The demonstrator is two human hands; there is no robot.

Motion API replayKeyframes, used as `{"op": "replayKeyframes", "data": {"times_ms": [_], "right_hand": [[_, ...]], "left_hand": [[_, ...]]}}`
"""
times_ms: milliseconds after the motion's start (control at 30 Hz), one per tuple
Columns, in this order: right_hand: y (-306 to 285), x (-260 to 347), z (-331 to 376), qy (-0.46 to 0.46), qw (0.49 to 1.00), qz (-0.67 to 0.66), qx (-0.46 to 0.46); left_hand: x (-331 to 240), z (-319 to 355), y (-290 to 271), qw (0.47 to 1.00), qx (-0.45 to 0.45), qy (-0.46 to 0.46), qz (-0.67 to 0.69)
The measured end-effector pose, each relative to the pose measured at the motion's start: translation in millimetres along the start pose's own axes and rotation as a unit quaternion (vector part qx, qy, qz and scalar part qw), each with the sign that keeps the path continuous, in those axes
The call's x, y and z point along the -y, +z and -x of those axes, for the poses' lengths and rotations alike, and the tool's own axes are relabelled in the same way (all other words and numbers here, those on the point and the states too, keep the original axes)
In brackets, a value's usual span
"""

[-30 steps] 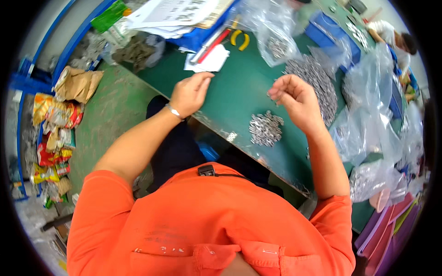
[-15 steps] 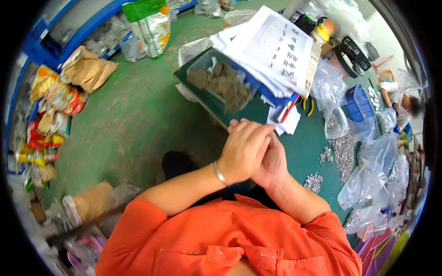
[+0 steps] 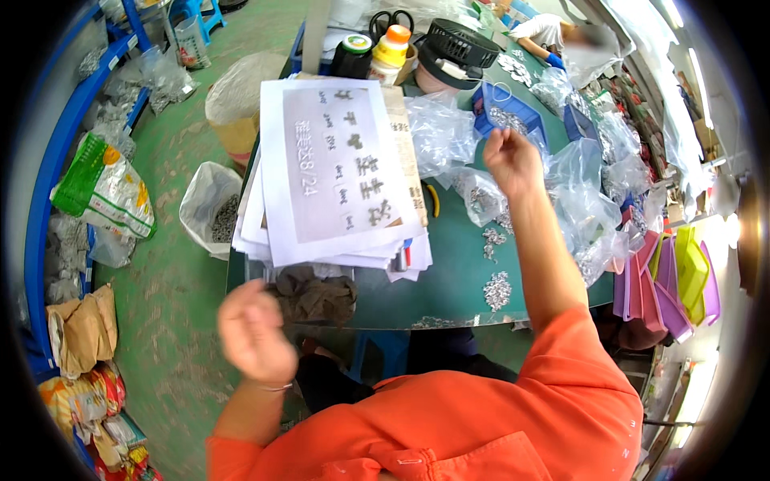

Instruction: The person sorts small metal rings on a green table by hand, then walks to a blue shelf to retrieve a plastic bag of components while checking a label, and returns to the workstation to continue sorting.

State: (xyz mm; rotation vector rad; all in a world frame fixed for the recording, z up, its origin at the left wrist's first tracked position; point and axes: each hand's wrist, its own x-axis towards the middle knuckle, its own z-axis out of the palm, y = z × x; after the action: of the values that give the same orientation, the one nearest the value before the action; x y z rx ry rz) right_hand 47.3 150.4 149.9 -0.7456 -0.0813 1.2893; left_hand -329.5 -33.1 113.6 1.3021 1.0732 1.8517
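My right hand (image 3: 513, 163) reaches over the green table (image 3: 449, 301) with its fingers curled together. Whatever they may hold is too small to see. Just beyond it is a blue bin (image 3: 541, 128) of small metal parts; a clear plastic bag (image 3: 477, 196) with similar pieces lies beside it. Nearer to me are a small heap of silvery parts (image 3: 496, 292) and a thinner scatter (image 3: 492, 240). Smeared by motion, my left hand (image 3: 257, 333) hovers off the table's left corner, next to a crumpled brown cloth (image 3: 313, 297).
A paper stack (image 3: 329, 160) covers the table's left part, with pliers (image 3: 433, 200) beside it. Behind stand bottles (image 3: 389, 54) and a black fan (image 3: 461, 44). A white-lined bin (image 3: 210, 196) is on the floor. Colourful plastic trays (image 3: 666, 280) sit right; another person (image 3: 545, 36) works at the far end.
My hands, clasped together before, have come apart: the right out over the table, the left to the table's left corner. The view has turned right, bringing the table to the middle.
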Motion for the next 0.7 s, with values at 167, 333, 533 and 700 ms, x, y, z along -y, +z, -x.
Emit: {"op": "replayKeyframes", "data": {"times_ms": [167, 333, 533, 700], "right_hand": [[-39.0, 108.2, -150.1, -0.098, 0.984, 0.091, -0.121], [-79.2, 151.3, -207.1, -0.187, 0.96, 0.1, -0.185], [11.1, 26.0, -27.2, -0.122, 0.966, 0.193, 0.126], [40.4, -123.9, 171.0, -0.056, 0.698, 0.614, 0.364]], "left_hand": [[5.4, 14.1, -111.9, 0.952, -0.117, -0.261, -0.11], [11.2, 59.4, -205.3, 0.891, -0.221, -0.345, -0.196], [27.7, 190.9, -358.6, 0.761, -0.139, -0.237, -0.588], [-9.8, 303.8, -460.9, 0.665, -0.325, -0.502, -0.448]]}}
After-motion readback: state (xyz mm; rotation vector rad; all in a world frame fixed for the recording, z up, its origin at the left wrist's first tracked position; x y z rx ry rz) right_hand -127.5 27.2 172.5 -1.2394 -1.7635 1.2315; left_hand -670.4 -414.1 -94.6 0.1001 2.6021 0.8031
